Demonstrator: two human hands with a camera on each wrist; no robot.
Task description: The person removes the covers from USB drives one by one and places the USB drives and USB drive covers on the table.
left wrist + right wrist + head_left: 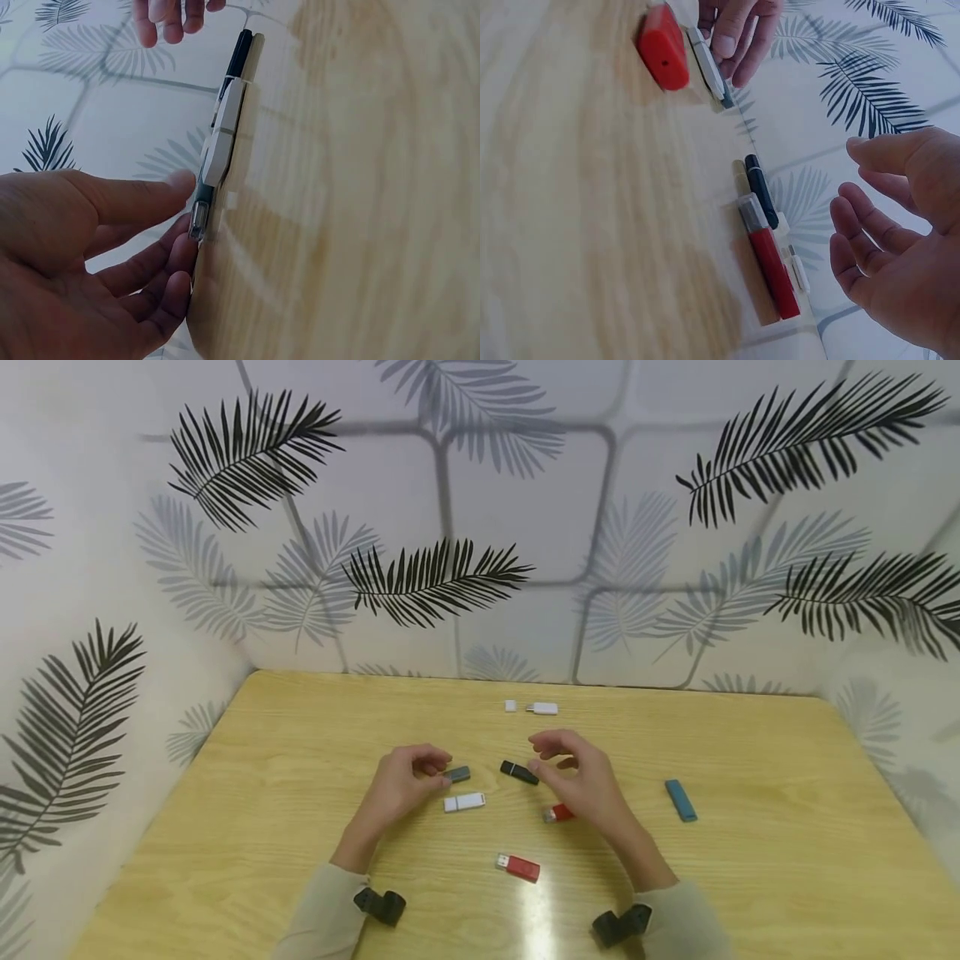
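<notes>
My left hand [405,781] is at the near-left end of a grey USB stick [458,774] lying on the table. In the left wrist view, the thumb and fingers stand apart beside the stick's metal plug [199,217]; whether they touch it is unclear. A white USB stick [465,802] lies just in front. My right hand [581,777] hovers with loosely bent fingers by a black USB stick [519,772], and the right wrist view shows it holding nothing. Partly hidden under this hand is a red USB stick [558,812].
Closer to me lies another red USB stick [518,867]. A blue stick-shaped piece [681,800] lies at the right. Toward the back edge are a white USB stick [543,708] with its plug bare and a small white cap [510,706]. A leaf-patterned curtain [517,510] surrounds the wooden table [300,743].
</notes>
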